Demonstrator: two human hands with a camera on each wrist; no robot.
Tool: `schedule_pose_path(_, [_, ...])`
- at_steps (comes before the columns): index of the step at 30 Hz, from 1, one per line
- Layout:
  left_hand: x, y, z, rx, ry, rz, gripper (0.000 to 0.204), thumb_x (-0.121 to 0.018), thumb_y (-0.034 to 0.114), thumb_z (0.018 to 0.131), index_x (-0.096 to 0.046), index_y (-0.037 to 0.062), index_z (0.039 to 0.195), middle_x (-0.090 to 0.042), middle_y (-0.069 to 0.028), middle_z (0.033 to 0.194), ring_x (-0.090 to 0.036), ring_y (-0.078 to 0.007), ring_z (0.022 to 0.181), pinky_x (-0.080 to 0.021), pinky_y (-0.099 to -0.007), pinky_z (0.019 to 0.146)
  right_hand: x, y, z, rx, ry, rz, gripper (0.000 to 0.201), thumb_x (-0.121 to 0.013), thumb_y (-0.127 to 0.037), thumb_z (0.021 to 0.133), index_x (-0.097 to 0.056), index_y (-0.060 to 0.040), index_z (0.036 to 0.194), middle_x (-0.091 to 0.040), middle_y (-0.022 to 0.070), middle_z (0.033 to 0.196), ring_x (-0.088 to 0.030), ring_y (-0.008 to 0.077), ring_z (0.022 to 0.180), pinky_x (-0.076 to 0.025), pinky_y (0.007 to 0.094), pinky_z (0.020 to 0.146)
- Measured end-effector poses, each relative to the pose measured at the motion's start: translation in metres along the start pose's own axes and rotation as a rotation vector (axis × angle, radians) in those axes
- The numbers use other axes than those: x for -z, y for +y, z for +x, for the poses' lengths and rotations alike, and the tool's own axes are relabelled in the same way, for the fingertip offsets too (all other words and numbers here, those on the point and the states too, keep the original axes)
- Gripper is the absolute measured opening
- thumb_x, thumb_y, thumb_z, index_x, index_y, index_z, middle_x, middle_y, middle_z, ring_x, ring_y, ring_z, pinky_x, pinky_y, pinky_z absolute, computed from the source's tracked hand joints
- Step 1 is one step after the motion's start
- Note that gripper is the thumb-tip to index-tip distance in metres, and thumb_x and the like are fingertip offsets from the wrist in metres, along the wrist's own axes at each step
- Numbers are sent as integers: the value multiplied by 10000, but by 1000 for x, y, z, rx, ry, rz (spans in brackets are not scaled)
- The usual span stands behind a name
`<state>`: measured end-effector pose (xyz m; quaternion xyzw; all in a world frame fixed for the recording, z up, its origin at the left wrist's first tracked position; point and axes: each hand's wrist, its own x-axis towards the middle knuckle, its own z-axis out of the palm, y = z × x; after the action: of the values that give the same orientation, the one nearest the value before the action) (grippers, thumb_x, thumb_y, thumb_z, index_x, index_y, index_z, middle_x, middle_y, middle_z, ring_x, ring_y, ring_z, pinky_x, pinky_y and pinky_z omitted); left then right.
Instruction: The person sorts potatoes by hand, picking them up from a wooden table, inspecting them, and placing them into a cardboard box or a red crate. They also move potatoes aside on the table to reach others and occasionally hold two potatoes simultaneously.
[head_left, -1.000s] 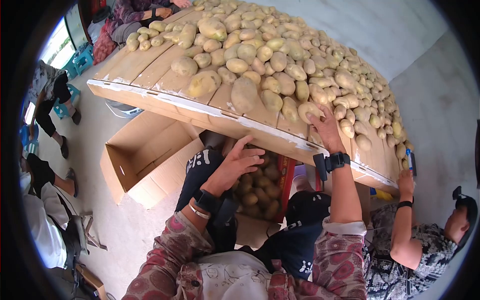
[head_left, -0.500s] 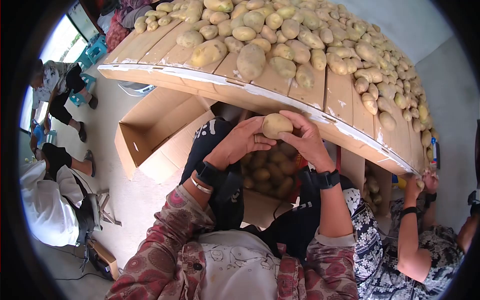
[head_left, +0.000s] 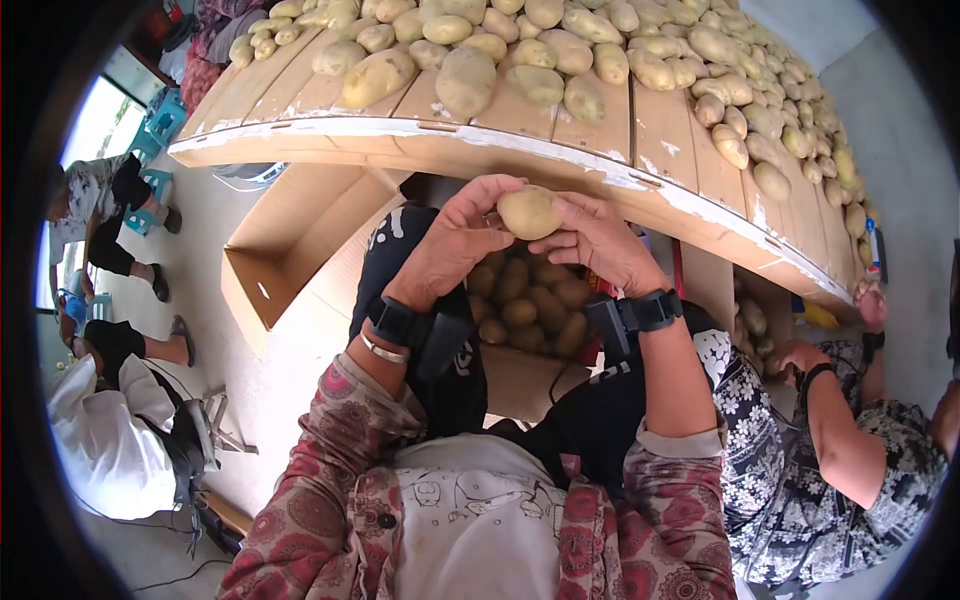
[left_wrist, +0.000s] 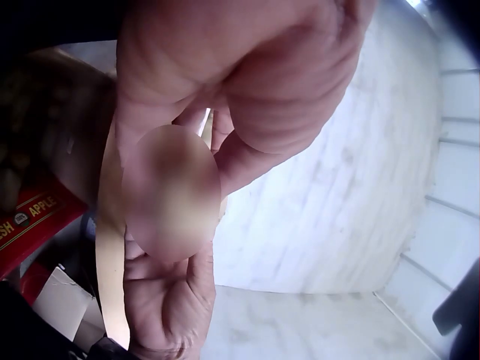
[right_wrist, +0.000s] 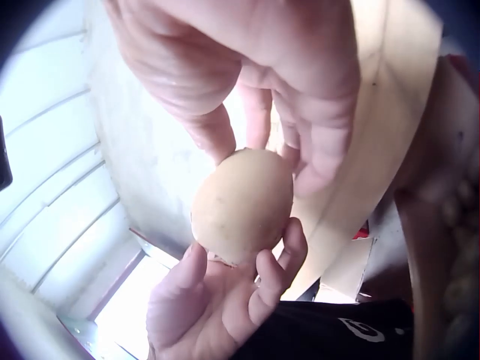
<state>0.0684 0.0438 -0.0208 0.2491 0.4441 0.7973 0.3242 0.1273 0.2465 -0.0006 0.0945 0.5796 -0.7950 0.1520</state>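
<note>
A pale yellow potato [head_left: 530,213] is held up between both hands, just in front of the sorting table's edge. My left hand [head_left: 455,245] grips one end of it with thumb and fingers. From the other side my right hand [head_left: 610,245] pinches it between thumb and fingertips. The right wrist view shows the potato [right_wrist: 244,206] with a smooth skin and a few small dark specks. In the left wrist view the potato [left_wrist: 172,199] is blurred, the two hands at its opposite ends.
A cardboard-covered table [head_left: 420,150] bears many potatoes [head_left: 700,75]. Below the hands stands a box of potatoes [head_left: 530,305]; an open cardboard box [head_left: 300,235] is to the left. A person in a floral top [head_left: 850,450] sits close on the right; others are at the left.
The right hand took a potato from the table and brought it down to the left hand. Since half a second ago, both hands have shifted their fingers on it and raised it slightly in view.
</note>
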Motion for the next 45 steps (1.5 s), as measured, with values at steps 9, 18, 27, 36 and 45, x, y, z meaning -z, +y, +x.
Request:
schedule_pose_path(9, [-1,6,0,317,88,-321,526,-391,374,971,-306,62,1386,-428,-89,1361,-480,-221,1189,-380,-364,1000,-13,4,-1,218,-40,-140,411,-571,-105,883,-492,-57,1284,-600,47,1121,-589,136,1006,-504,269,821])
schedule_pose_path(18, [-6,11,-4,403,113,-97,373,-457,320,965,-440,93,1260,-563,-29,1038,-557,-134,808,-468,-239,693,-9,6,1,230,-105,-111,281,-560,-99,890,-599,-47,1163,-575,51,1200,-526,119,1085,-435,274,921])
schedule_pose_path(27, [-5,10,-2,17,-75,110,568,-551,62,895,-286,96,1395,-438,-56,1331,-453,-157,1210,-413,-291,980,-11,-3,-2,47,-139,95,385,-578,-253,916,-506,-60,1242,-564,70,1168,-599,168,988,-530,303,787])
schedule_pose_path(36, [7,17,-1,-6,182,-116,550,-490,294,943,-269,122,1416,-333,-103,1432,-410,-227,1254,-364,-379,1013,23,-23,-18,216,142,-50,386,-644,-72,839,-535,-70,1210,-611,58,1076,-620,143,939,-546,282,771])
schedule_pose_path(45, [12,17,-4,33,197,-198,472,-462,299,956,-325,109,1367,-445,-131,1336,-495,-251,1167,-428,-363,946,41,52,-2,118,146,-994,418,-723,-85,719,-594,-51,1115,-618,42,897,-574,134,796,-468,260,747])
